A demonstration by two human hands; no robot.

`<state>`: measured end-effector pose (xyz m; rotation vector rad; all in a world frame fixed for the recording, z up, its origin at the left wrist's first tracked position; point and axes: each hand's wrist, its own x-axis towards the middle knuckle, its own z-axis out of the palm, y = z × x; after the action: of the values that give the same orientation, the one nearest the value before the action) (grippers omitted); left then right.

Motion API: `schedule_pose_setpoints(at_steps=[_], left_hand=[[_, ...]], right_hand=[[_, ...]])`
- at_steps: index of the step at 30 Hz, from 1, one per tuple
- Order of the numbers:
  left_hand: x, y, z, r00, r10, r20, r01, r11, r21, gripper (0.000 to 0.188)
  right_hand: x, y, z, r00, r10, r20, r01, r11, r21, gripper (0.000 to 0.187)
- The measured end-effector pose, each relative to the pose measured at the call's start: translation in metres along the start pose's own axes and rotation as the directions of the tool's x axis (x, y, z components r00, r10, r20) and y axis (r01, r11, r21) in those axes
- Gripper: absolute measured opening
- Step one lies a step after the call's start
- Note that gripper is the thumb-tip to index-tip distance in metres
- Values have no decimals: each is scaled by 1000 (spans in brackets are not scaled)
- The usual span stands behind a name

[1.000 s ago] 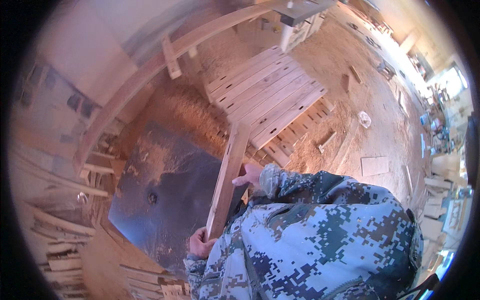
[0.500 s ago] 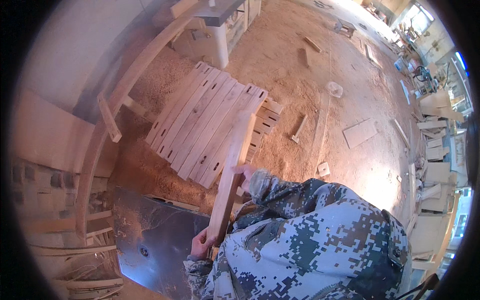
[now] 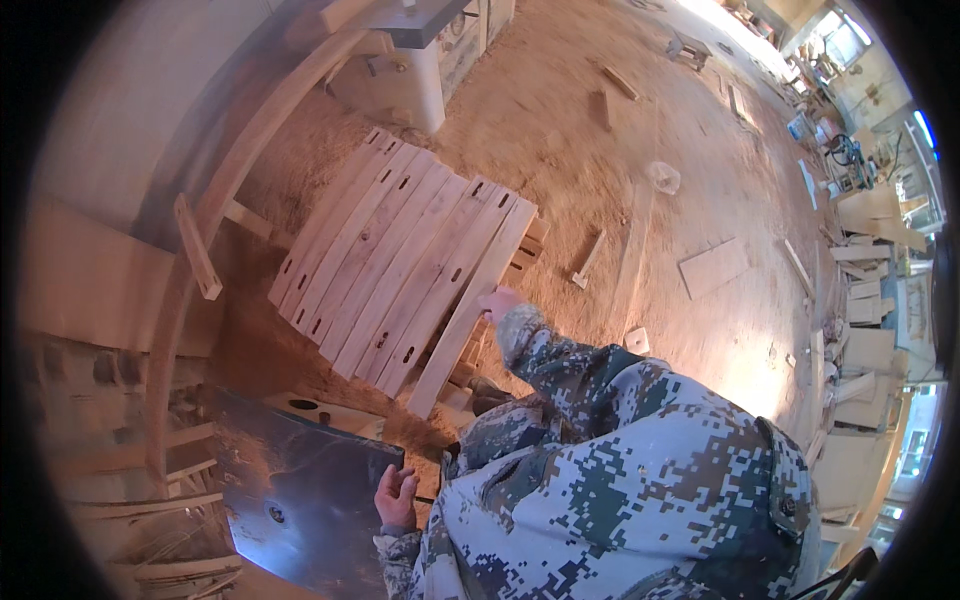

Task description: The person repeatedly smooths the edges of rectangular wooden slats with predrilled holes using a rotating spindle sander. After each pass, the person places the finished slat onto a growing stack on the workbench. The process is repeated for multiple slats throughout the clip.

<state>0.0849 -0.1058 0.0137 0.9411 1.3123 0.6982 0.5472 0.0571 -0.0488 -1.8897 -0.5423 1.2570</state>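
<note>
My right hand grips the right edge of a long, pale wooden plank. The plank lies as the rightmost piece of a row of slotted curved planks, stacked on the sawdust-covered floor. My left hand holds nothing; its fingers are spread and rest on the near edge of a dark metal machine table. My camouflage sleeves and jacket fill the lower right and hide the floor beneath me.
A white machine base stands behind the stack. A long curved wooden rail runs along the left. Offcuts and a flat board lie about the sawdust floor. Wood piles line the right side, with more timber at lower left.
The plank, held upright in both hands before, now lies on the right end of the stack. My left hand has let go of it and moved to the dark table's edge.
</note>
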Motion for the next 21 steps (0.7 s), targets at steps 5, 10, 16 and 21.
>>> schedule_pose_setpoints(at_steps=[5, 10, 16, 21], left_hand=[[-32, -28, 11, 998, -33, -48, 29, 996, -80, 61], [-56, -53, 16, 989, -92, -115, 84, 994, -72, 60], [-87, -130, 7, 963, -114, -245, 104, 993, -53, 59], [-127, -197, 21, 917, -258, -306, 294, 952, 79, 43]], right_hand=[[-6, -5, 12, 986, 134, -99, -101, 952, 288, 26], [-34, 10, 32, 996, 38, -76, -7, 931, 365, 33], [-102, 64, 36, 954, 133, 270, -205, 943, 261, 34], [-112, 92, 20, 880, 304, 366, -297, 952, -76, 35]])
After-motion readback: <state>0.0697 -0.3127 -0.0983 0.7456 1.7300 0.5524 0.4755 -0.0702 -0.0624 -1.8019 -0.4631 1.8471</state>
